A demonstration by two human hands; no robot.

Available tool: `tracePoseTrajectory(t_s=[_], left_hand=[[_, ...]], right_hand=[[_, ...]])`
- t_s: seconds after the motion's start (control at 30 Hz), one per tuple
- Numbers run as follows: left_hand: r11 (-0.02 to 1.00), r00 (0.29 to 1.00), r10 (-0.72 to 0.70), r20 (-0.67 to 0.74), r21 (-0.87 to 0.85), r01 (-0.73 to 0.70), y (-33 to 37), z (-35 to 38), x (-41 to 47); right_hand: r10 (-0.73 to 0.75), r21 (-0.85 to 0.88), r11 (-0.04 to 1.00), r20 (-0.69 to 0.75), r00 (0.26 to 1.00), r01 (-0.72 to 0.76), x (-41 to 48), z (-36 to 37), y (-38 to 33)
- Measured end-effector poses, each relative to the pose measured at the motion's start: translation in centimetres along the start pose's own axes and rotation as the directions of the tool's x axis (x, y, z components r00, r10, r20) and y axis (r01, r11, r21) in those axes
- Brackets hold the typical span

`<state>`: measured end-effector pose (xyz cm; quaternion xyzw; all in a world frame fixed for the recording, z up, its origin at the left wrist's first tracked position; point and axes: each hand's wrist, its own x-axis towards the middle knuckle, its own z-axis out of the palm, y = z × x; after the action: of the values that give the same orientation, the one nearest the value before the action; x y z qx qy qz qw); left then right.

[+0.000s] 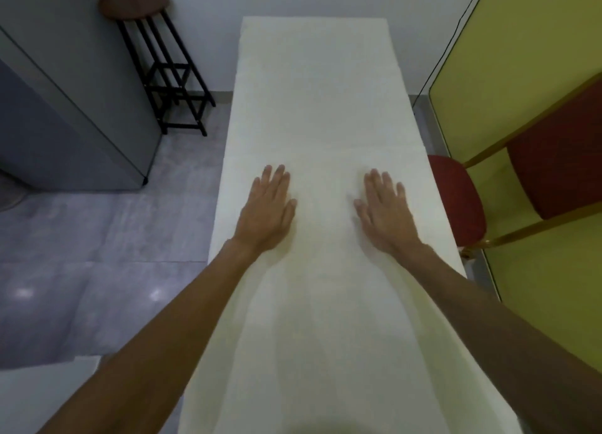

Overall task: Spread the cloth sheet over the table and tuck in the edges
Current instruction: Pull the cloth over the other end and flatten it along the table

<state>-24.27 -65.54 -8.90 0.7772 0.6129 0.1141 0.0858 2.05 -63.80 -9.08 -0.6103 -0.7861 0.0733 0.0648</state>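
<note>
Head view: the cloth sheet (319, 91) already lies the full length of the long counter, which is hidden wholly beneath it, from the near end below the camera to the far end by the wall. It looks largely flat, with two faint fold creases running across it, one just beyond the hands and one farther up. The spreading, I judge, is nearly done and this is the smoothing stage.

The left hand (267, 205) and the right hand (386, 208) rest palm down on the sheet about halfway along, well apart from each other. The fingers (277, 176) of each are straight and slightly apart, pressing flat and gripping nothing.

What is left is the tucking. The cloth reaches both long edges and seems to drop over them near the camera, but whether any edge is tucked under cannot be told from above; I would take all of it as not yet done.

Room differs by side. On the left, open tiled floor (97, 238) runs alongside the counter, with a grey cabinet (65, 107) and a dark stool (133, 0) standing well back. On the right it is tight: a red chair (456, 199) sits just beside the edge, with a yellow-green panel (521, 75) close behind it. The far end stands near the wall, so reaching under there will likely be awkward.
</note>
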Motion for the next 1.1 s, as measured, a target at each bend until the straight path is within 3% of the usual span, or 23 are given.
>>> tracePoseTrajectory(t_s=[0.1, 0.23, 0.33, 0.4, 0.43, 0.47, 0.53, 0.63, 0.7, 0.8, 0.9, 1.03, 1.1], left_hand=[[0.999, 0.992, 0.011, 0.125, 0.037, -0.016, 2.1, 1.9, 2.3], [0.993, 0.984, 0.019, 0.176, 0.113, -0.04, -4.4, 2.6, 0.6], [0.977, 0.973, -0.188, 0.135, 0.125, 0.172, -11.3, 1.0, -0.5], [0.926, 0.928, -0.366, 0.071, 0.126, 0.355, -14.0, -0.7, 0.0], [0.905, 0.911, -0.411, 0.034, 0.13, 0.404, -14.0, -1.4, 0.8], [0.91, 0.918, -0.396, 0.003, 0.131, 0.393, -13.2, -1.8, 1.9], [0.971, 0.975, -0.223, -0.001, 0.091, 0.223, -9.5, -1.2, 5.3], [0.999, 0.999, -0.042, 0.005, 0.023, 0.042, -1.9, 1.7, 11.4], [0.996, 0.996, -0.091, 0.0, 0.009, 0.091, 0.9, 3.7, 14.2], [0.987, 0.987, -0.156, 0.04, 0.036, 0.155, 0.3, 5.7, 15.5], [0.981, 0.984, -0.175, 0.037, 0.088, 0.171, -3.2, 5.2, 15.3], [0.896, 0.902, -0.428, 0.052, 0.154, 0.416, -11.4, 2.0, 13.4], [0.839, 0.843, -0.53, 0.098, 0.205, 0.504, -14.5, 0.2, 12.0]], right_hand=[[-0.091, 0.024, 0.996, 0.062, 0.994, 0.09, 2.7, 1.7, -3.4], [-0.031, 0.001, 1.0, 0.121, 0.992, 0.031, 3.2, 2.5, 2.7], [0.187, -0.08, 0.98, 0.024, 0.982, -0.184, 2.0, 1.2, 11.5], [0.424, -0.019, 0.906, 0.016, 0.906, -0.424, 2.5, -0.9, 15.0], [0.47, -0.002, 0.883, 0.012, 0.882, -0.47, 3.4, -1.8, 15.4], [0.433, 0.005, 0.902, -0.02, 0.901, -0.433, 4.5, -2.1, 14.8], [0.203, -0.011, 0.979, -0.037, 0.978, -0.204, 7.6, -1.6, 11.4], [-0.09, 0.012, 0.996, -0.031, 0.995, 0.091, 13.1, 1.0, 3.8], [-0.173, 0.013, 0.985, 0.03, 0.985, 0.172, 15.5, 2.3, 0.1], [-0.193, -0.058, 0.979, 0.078, 0.978, 0.197, 16.9, 4.1, 0.6], [-0.109, -0.058, 0.992, 0.06, 0.992, 0.112, 17.4, 3.7, 4.6], [0.095, -0.076, 0.993, 0.048, 0.994, -0.091, 17.8, 2.0, 12.2], [0.272, -0.06, 0.96, -0.002, 0.962, -0.272, 17.9, 1.1, 15.0]])
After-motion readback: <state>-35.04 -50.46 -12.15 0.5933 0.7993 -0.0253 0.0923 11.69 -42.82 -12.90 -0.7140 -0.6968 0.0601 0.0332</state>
